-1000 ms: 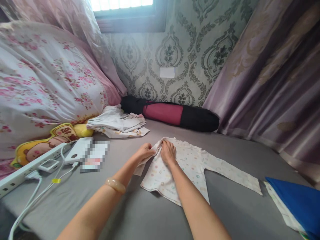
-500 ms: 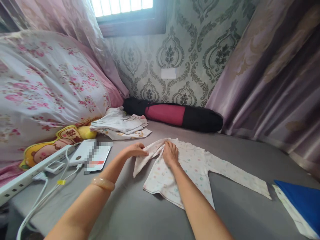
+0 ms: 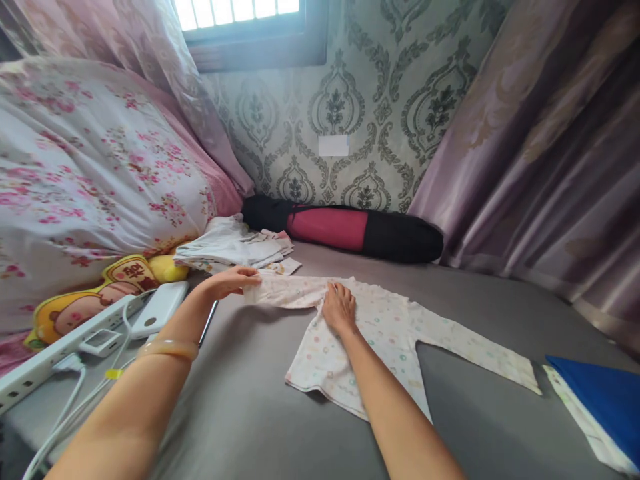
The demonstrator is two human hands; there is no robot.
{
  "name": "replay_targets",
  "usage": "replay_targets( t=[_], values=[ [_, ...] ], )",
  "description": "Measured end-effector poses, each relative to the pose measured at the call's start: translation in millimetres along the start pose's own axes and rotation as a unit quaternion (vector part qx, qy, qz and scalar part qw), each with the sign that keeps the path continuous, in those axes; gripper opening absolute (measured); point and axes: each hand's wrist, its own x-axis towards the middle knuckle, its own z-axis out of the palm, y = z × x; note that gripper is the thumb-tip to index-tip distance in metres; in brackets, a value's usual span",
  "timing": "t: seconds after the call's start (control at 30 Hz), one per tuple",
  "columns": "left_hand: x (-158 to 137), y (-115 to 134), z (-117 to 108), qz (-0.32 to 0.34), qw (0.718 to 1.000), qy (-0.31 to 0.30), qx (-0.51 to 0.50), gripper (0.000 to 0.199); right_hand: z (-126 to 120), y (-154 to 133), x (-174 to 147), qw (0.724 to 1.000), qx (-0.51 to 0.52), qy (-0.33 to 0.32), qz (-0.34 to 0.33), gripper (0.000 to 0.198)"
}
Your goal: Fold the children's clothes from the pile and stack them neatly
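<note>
A small white long-sleeved shirt [image 3: 385, 320] with pale coloured prints lies spread on a grey sheet. My left hand [image 3: 234, 281], with a bangle on its wrist, pinches the cuff of the left-hand sleeve and draws that sleeve out sideways. The sleeve looks slightly lifted, casting a shadow below. My right hand [image 3: 341, 307] grips the cloth where this sleeve joins the body, its fingers bent against the fabric. On the right, the other sleeve stretches out flat, untouched.
Folded light clothes [image 3: 233, 243] lie behind my left hand. A black-and-red long bag [image 3: 330, 228] rests against the wall. To the left are a power strip [image 3: 75, 350], cables, a white power bank [image 3: 161, 310] and a partly hidden phone [image 3: 207, 323]. Blue folded cloth [image 3: 600, 400] lies right.
My left hand has moved left and slightly away from me, pulling the bunched, folded sleeve out straight. My right hand keeps its place on the shirt.
</note>
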Motion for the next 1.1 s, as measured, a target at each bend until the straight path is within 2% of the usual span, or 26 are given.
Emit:
replay_targets(
  t=[0.13, 0.2, 0.27, 0.37, 0.47, 0.73, 0.93, 1.1],
  values=[
    [11.7, -2.8, -4.3, 0.005, 0.996, 0.082, -0.031, 0.058, -1.9, -3.5, -0.5, 1.000, -0.004, -0.007, 0.011, 0.043],
    [21.1, -4.8, -2.4, 0.029, 0.990, 0.134, -0.015, 0.058, -2.4, -5.1, -0.7, 1.000, -0.009, -0.010, 0.014, 0.046],
    [32.3, -6.7, 0.6, 0.060, 0.980, 0.184, 0.038, 0.053, -2.1, -6.3, -1.0, 1.000, -0.015, -0.008, 0.015, 0.048],
    [49.2, -8.4, 4.9, 0.077, 0.947, 0.243, 0.195, 0.044, -0.9, -7.4, -1.7, 1.000, -0.024, -0.002, 0.013, 0.048],
    [62.6, -10.1, 9.2, 0.063, 0.914, 0.264, 0.301, 0.041, 0.9, -7.8, -2.1, 0.999, -0.031, 0.006, 0.009, 0.048],
    [76.4, -19.7, 29.2, 0.025, 0.889, 0.280, 0.362, 0.037, 3.5, -8.4, -2.9, 0.999, -0.041, 0.016, 0.007, 0.048],
    [69.5, -14.2, 42.0, 0.014, 0.857, 0.295, 0.421, 0.040, -0.1, -9.2, -4.5, 0.999, -0.033, 0.007, 0.005, 0.049],
    [52.1, -2.2, 64.6, 0.040, 0.807, 0.373, 0.456, 0.039, -3.5, -9.9, -5.3, 1.000, -0.023, -0.002, 0.009, 0.049]
  ],
)
